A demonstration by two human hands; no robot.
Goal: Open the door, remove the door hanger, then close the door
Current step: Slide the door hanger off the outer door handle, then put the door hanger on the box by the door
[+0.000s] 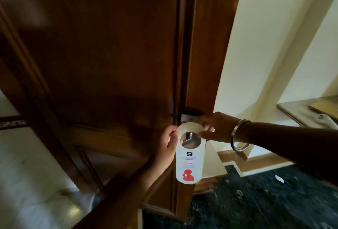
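The dark wooden door (102, 60) fills the left and centre, its edge beside the cream wall (256, 49) on the right. At that edge the white door hanger (189, 163) hangs with its hole around the metal handle (189, 140). The left hand (169, 143) pinches the hanger's left rim; the right hand (217, 128), a metal bangle (237, 137) on its wrist, grips the top right rim, seemingly between thumb and fingers.

Hotel room, door hanger (189, 157), wooden door (102, 60)

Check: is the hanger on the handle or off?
On. The metal handle shows through the hanger hole; left hand and right hand pinch its top ring.
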